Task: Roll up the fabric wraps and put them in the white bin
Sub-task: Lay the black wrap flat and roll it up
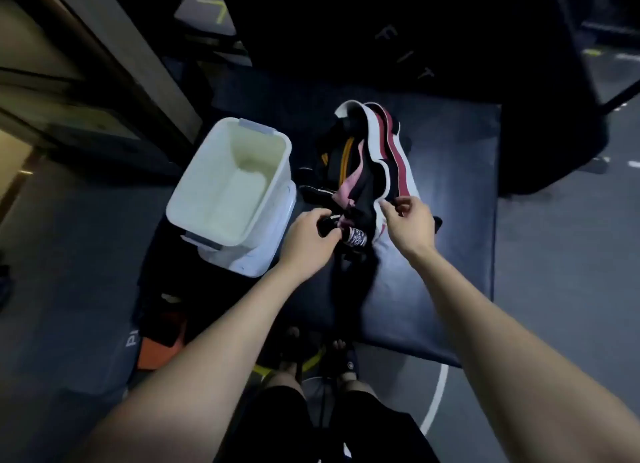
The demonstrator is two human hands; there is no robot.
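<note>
A tangle of fabric wraps point(363, 157) in white, dark red, pink, black and orange lies on a dark padded block point(450, 220). My left hand point(308, 240) grips the near end of a black wrap point(349, 234) with a white label. My right hand point(412, 220) pinches the edge of the white wrap point(401, 175) just right of it. The white bin point(204, 199) stands to the left of the pile, touching the block's left side, and looks empty inside.
A black strip point(349, 289) hangs from the pile over the block's near edge. My feet in sandals point(318, 351) stand on the grey floor below. A dark padded shape point(415, 29) rises behind the block, and orange and black items point(162, 341) lie at the lower left.
</note>
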